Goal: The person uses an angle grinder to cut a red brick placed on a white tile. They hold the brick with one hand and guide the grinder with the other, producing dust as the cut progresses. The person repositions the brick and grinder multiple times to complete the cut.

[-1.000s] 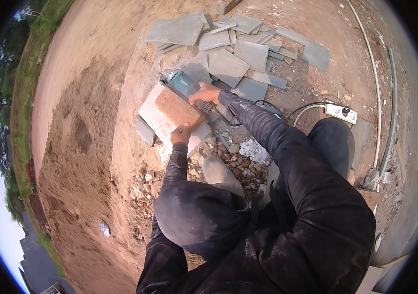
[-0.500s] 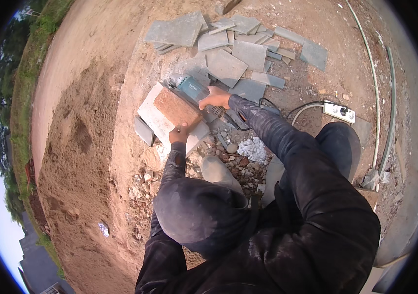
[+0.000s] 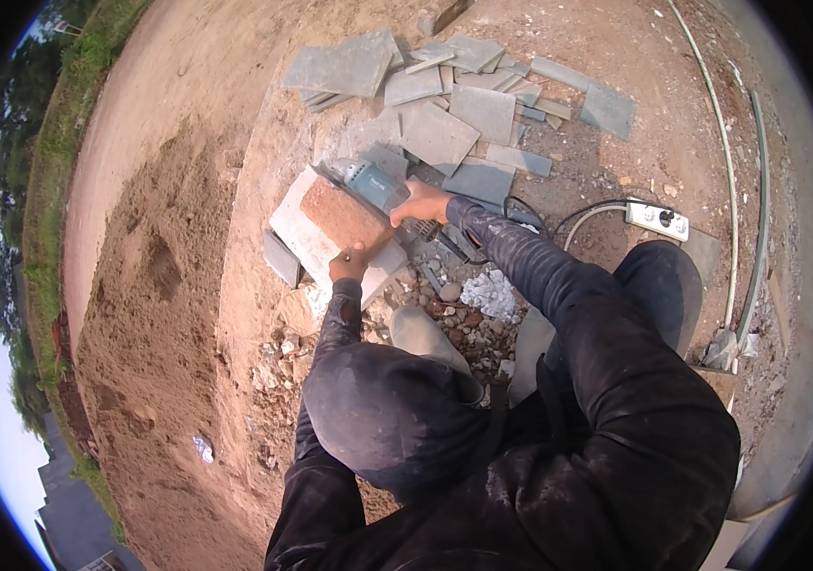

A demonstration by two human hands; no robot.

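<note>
My right hand (image 3: 421, 203) grips a grinder (image 3: 374, 184) beside the brick (image 3: 338, 211) my left hand (image 3: 349, 263) holds, seemingly in one piece, any finished cut hidden.

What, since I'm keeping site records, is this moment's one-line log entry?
left hand: touching brick; right hand: gripping grinder; grinder: alongside brick; brick: on pale slab; tiles: scattered beyond

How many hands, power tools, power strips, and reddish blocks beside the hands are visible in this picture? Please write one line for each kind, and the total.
Hands: 2 (left hand, right hand)
Power tool: 1
Power strip: 1
Reddish block: 1
Total: 5
</note>
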